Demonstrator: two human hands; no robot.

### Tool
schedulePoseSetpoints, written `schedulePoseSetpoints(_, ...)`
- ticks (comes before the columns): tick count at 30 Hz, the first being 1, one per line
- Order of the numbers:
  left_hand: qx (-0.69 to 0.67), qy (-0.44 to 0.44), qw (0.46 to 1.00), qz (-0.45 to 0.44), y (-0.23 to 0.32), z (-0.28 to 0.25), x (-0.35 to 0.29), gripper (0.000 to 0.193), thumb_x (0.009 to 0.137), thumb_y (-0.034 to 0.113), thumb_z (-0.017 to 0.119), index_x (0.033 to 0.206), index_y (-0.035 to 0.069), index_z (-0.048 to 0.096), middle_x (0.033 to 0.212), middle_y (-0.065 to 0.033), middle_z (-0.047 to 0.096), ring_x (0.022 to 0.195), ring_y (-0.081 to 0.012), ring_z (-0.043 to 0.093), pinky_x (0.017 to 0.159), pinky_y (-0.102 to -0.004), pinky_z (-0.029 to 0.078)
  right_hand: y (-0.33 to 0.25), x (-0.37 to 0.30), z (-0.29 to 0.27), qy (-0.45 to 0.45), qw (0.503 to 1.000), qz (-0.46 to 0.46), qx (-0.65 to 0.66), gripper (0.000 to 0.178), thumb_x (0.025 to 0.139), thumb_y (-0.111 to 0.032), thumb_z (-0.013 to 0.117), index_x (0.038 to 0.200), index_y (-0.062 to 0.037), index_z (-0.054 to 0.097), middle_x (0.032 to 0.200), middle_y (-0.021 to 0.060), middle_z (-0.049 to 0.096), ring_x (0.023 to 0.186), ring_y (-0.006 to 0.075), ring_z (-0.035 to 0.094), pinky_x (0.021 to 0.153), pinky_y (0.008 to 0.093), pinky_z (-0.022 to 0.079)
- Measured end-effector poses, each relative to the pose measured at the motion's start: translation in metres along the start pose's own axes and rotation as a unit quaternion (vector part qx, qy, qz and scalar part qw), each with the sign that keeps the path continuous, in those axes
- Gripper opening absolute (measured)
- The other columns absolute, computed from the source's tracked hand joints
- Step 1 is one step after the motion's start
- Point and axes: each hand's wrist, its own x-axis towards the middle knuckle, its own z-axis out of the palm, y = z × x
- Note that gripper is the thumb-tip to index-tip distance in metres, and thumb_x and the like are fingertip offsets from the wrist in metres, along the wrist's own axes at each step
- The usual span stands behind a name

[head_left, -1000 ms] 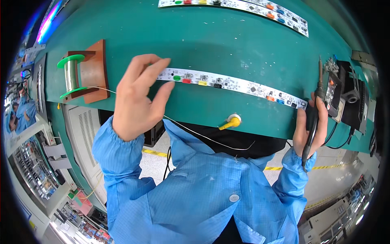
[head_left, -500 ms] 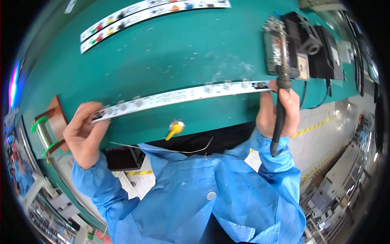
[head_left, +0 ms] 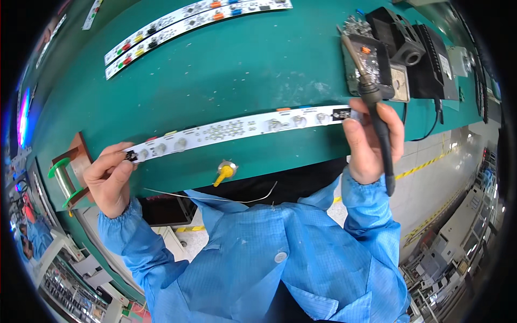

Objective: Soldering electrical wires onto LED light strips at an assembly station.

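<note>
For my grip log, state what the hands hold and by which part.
The left hand pinches the white circuit strip by its left end; the right hand grips the strip's right end and holds the soldering iron by its dark handle.

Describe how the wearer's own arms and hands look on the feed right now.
The left hand and right hand are bare, with no gloves showing. Both arms are covered by long, loose, wrinkled blue sleeves with a faint fine grid pattern, gathered at the cuffs. I see no marking or cable on either sleeve.
</note>
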Motion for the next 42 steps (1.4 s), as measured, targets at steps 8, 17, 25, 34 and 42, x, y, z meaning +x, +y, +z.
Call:
schedulePoseSetpoints(8,-0.008,-0.018,1.000,0.004,0.007,-0.002,-0.002,0.016,0.067,-0.005,0.068,0.083,-0.005,0.068,0.091,-0.0212,0.066,0.080,-0.0232,0.064,0.070,-0.0288,0.051,0.002,0.001,0.001,0.001,0.999,0.026,-0.020,0.049,0.079,0.004,0.066,0.125,-0.0040,0.048,0.108,0.0204,0.063,0.103,0.0265,0.060,0.089,0.0338,0.045)
schedulePoseSetpoints(17,-0.030,-0.040,0.999,-0.001,0.010,-0.003,0.001,0.017,0.067,-0.011,0.069,0.082,-0.003,0.070,0.089,-0.0191,0.068,0.071,-0.0154,0.064,0.058,-0.0201,0.048,0.006,0.001,-0.003,0.000,0.999,0.026,-0.040,0.047,0.081,0.006,0.063,0.124,-0.0011,0.047,0.110,0.0221,0.061,0.105,0.0281,0.059,0.097,0.0387,0.041)
schedulePoseSetpoints(25,-0.095,-0.026,0.995,0.015,0.017,0.007,-0.004,0.025,0.071,-0.017,0.065,0.095,-0.010,0.065,0.097,-0.0208,0.066,0.086,-0.0234,0.066,0.075,-0.0309,0.055,0.017,-0.001,-0.010,-0.012,0.999,0.006,-0.050,0.046,0.085,0.007,0.056,0.128,0.0014,0.042,0.116,0.0248,0.058,0.108,0.0289,0.058,0.097,0.0370,0.042)
schedulePoseSetpoints(34,-0.078,-0.047,0.994,0.057,0.016,0.002,-0.006,0.028,0.071,-0.016,0.065,0.098,-0.009,0.063,0.103,-0.0237,0.063,0.091,-0.0260,0.065,0.078,-0.0332,0.055,0.008,0.000,-0.013,0.000,0.997,-0.005,-0.074,0.045,0.086,0.006,0.054,0.128,0.0029,0.041,0.117,0.0251,0.057,0.109,0.0289,0.057,0.097,0.0376,0.041)
schedulePoseSetpoints(42,0.000,0.026,0.998,0.051,-0.013,-0.038,-0.015,0.029,0.076,-0.008,0.061,0.105,-0.007,0.061,0.115,-0.0261,0.057,0.095,-0.0213,0.061,0.085,-0.0290,0.048,-0.016,0.002,0.022,-0.036,0.999,0.008,0.021,0.055,0.073,0.010,0.067,0.122,-0.0054,0.048,0.105,0.0221,0.063,0.097,0.0300,0.063,0.083,0.0364,0.051)
